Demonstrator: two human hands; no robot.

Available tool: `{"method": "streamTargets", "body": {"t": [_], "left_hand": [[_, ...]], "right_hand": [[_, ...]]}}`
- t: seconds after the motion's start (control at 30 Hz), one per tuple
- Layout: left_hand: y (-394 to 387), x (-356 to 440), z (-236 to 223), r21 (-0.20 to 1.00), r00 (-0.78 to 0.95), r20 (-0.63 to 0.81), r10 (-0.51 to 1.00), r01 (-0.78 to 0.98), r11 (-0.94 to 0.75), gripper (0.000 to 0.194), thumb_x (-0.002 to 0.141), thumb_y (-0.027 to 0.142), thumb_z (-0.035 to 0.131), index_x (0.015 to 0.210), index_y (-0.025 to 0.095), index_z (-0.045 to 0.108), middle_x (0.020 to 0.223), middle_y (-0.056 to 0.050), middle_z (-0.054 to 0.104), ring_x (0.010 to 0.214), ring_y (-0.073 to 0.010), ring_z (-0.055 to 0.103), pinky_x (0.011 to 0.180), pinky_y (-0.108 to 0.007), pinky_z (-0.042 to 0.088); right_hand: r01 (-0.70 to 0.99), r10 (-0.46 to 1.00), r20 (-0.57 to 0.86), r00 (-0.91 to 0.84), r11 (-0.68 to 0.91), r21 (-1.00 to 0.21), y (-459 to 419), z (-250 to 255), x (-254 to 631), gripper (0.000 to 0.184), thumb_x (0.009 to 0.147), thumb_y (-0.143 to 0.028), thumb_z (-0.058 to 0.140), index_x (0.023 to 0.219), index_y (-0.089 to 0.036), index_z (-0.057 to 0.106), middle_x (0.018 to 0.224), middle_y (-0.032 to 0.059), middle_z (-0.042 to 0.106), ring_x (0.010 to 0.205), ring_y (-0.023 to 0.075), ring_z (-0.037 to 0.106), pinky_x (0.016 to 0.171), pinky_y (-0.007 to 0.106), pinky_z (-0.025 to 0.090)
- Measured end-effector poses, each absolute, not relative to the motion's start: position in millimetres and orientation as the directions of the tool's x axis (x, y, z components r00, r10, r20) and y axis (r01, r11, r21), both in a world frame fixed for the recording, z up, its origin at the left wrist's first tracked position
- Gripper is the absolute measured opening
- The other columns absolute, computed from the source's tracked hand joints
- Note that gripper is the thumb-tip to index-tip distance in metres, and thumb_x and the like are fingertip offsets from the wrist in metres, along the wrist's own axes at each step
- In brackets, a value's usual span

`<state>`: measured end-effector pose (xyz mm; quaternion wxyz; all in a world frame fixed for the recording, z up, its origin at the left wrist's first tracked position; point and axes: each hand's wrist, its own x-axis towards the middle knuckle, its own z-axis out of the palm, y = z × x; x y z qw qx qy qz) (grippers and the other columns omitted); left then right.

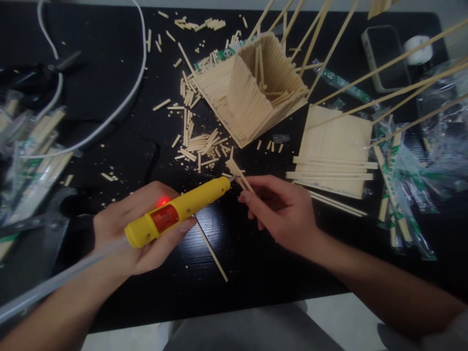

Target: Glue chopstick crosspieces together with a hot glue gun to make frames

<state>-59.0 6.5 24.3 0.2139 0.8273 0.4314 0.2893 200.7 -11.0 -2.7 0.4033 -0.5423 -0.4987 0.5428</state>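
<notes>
My left hand [124, 209] wraps the yellow cylindrical glue pen [193, 199], tip angled to two o'clock to reach slim pale wooden sticks [235, 168], pinched, seemingly for steadiness, in my right hand [285, 209].

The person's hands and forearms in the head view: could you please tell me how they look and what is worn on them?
The left hand and right hand show no gloves, rings or wristbands. Both forearms are uncovered where visible; a blurred, pale grey patch near the right elbow may be a sleeve edge.
</notes>
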Motion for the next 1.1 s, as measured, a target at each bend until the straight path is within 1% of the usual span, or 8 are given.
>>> {"method": "streamTargets", "body": {"t": [0.17, 0.33, 0.5, 0.63, 0.77, 0.93, 1.1], "left_hand": [[5.8, -62.4, 22.9, 0.567, 0.5, 0.292, 0.815, 0.595, -0.569, 0.005, 0.095, 0.023, 0.067, 0.09, 0.025, 0.065, 0.083, 0.0, 0.071, 0.069, -0.0146, 0.069, 0.055, -0.028, 0.052], [6.8, -63.2, 21.0, 0.587, 0.469, 0.302, 0.83, 0.594, -0.549, 0.006, 0.093, 0.025, 0.067, 0.087, 0.026, 0.064, 0.081, 0.0, 0.07, 0.067, -0.015, 0.069, 0.054, -0.027, 0.051], [8.0, -64.4, 21.0, 0.545, 0.515, 0.317, 0.797, 0.589, -0.597, 0.007, 0.095, 0.023, 0.067, 0.089, 0.022, 0.063, 0.083, -0.001, 0.07, 0.068, -0.0125, 0.069, 0.055, -0.024, 0.052], [7.9, -61.4, 22.7, 0.553, 0.488, 0.322, 0.811, 0.598, -0.58, 0.011, 0.095, 0.025, 0.068, 0.085, 0.022, 0.064, 0.08, 0.0, 0.07, 0.065, -0.0118, 0.068, 0.052, -0.023, 0.051], [7.9, -57.9, 23.8, 0.553, 0.464, 0.308, 0.83, 0.622, -0.554, 0.012, 0.095, 0.027, 0.066, 0.083, 0.025, 0.065, 0.078, 0.001, 0.07, 0.063, -0.0124, 0.068, 0.048, -0.024, 0.049], [8.5, -58.6, 24.2, 0.553, 0.472, 0.304, 0.828, 0.62, -0.556, 0.014, 0.096, 0.029, 0.066, 0.082, 0.026, 0.064, 0.077, 0.002, 0.07, 0.063, -0.0125, 0.068, 0.049, -0.025, 0.048], [7.7, -59.5, 22.3, 0.563, 0.455, 0.321, 0.831, 0.614, -0.553, 0.019, 0.098, 0.029, 0.066, 0.08, 0.022, 0.065, 0.078, 0.0, 0.071, 0.064, -0.0121, 0.068, 0.051, -0.024, 0.049]], "right_hand": [[0.125, 0.981, -0.172, -0.084, -0.161, -0.979, -10.9, -4.1, 201.1, 0.019, 0.096, -0.031, 0.077, 0.11, -0.02, 0.082, 0.079, 0.0016, 0.077, 0.054, 0.0104, 0.064, 0.04, 0.02, 0.049], [0.126, 0.984, -0.159, -0.083, -0.148, -0.981, -10.9, -4.1, 200.7, 0.018, 0.096, -0.032, 0.077, 0.109, -0.021, 0.082, 0.077, 0.001, 0.076, 0.054, 0.0107, 0.064, 0.039, 0.02, 0.048], [0.132, 0.984, -0.159, -0.087, -0.147, -0.98, -10.8, -3.1, 200.8, 0.017, 0.095, -0.031, 0.077, 0.109, -0.021, 0.081, 0.076, 0.0006, 0.076, 0.054, 0.0109, 0.064, 0.04, 0.02, 0.048], [0.13, 0.985, -0.152, -0.085, -0.14, -0.981, -10.5, -3.4, 201.0, 0.016, 0.096, -0.03, 0.077, 0.108, -0.02, 0.081, 0.075, 0.0004, 0.076, 0.053, 0.0104, 0.063, 0.04, 0.02, 0.049], [0.131, 0.982, -0.168, -0.087, -0.155, -0.979, -10.5, -4.2, 200.8, 0.018, 0.096, -0.033, 0.077, 0.108, -0.021, 0.082, 0.074, 0.0002, 0.076, 0.052, 0.0106, 0.063, 0.04, 0.021, 0.049], [0.131, 0.982, -0.166, -0.09, -0.154, -0.979, -10.2, -4.6, 200.6, 0.016, 0.095, -0.031, 0.077, 0.106, -0.02, 0.082, 0.073, -0.0001, 0.075, 0.05, 0.0096, 0.062, 0.04, 0.02, 0.049], [0.122, 0.984, -0.155, -0.09, -0.143, -0.982, -10.3, -3.8, 200.5, 0.017, 0.094, -0.028, 0.077, 0.107, -0.018, 0.081, 0.072, -0.0008, 0.075, 0.048, 0.008, 0.061, 0.04, 0.019, 0.049]]}}
